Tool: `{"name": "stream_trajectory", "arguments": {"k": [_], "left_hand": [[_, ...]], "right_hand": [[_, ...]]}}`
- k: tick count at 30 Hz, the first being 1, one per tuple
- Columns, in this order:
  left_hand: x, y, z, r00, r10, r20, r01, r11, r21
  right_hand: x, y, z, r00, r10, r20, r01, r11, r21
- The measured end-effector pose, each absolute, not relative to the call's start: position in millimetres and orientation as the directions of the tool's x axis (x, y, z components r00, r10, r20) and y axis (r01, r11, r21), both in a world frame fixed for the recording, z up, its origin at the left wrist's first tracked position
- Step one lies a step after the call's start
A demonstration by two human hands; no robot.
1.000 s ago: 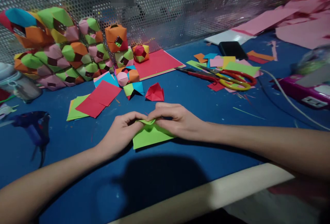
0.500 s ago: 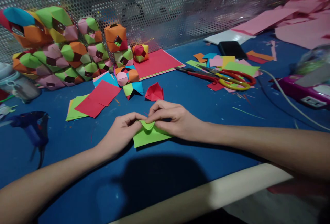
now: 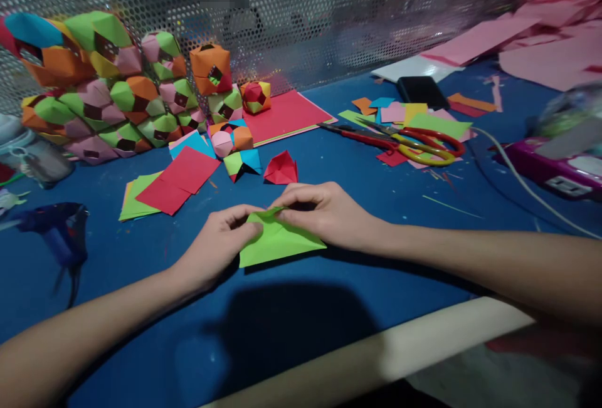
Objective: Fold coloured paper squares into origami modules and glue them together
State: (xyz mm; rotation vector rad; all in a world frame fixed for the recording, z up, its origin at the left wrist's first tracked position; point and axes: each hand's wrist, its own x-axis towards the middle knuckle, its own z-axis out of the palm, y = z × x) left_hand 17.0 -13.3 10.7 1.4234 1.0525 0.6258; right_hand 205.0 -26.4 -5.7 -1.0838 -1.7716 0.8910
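Observation:
A sheet of green paper [image 3: 279, 243] is held between my two hands, just above the blue table. My left hand [image 3: 224, 237] pinches its left side, with the thumb lying on top. At the far edge, my right hand [image 3: 324, 212] grips the sheet between thumb and fingers; some fingertips are hidden behind the paper. Beyond the hands lies a folded red paper piece [image 3: 281, 168]. Beside that sits a small piece of green, white and blue folded paper [image 3: 243, 163]. Red paper sheets [image 3: 179, 181] rest on green ones to the left.
Colourful folded paper balls [image 3: 136, 98] are stacked at the back left against a perforated metal screen [image 3: 301, 26]. A blue glue gun [image 3: 56, 226] lies left. Scissors [image 3: 414, 141] rest among paper scraps at right, near a black phone [image 3: 423, 91] and a white cable [image 3: 522, 185].
The curled flap at the paper's far edge no longer shows, and more of its flat green face is visible. My right hand has shifted slightly; both hands still hold the sheet.

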Motion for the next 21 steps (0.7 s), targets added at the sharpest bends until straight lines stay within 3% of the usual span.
{"name": "stream_trajectory", "arguments": {"k": [4,11,17,21], "left_hand": [[18,-12,7,0.472,0.829,-0.301,0.030,0.327,0.945],[19,-13,6,0.485,0.824,-0.294,0.013,0.329,0.944],[17,-13,12,0.495,0.835,-0.242,0.228,0.144,0.963],[15,-13,20,0.512,0.834,-0.208,0.462,-0.063,0.884]], "right_hand": [[206,-23,-9,-0.220,0.920,0.326,0.313,0.383,-0.869],[208,-27,-15,-0.343,0.737,0.583,0.343,0.676,-0.653],[205,-29,-14,-0.308,0.772,0.557,0.388,0.636,-0.667],[204,-31,-10,-0.293,0.831,0.473,0.402,0.556,-0.727]]}}
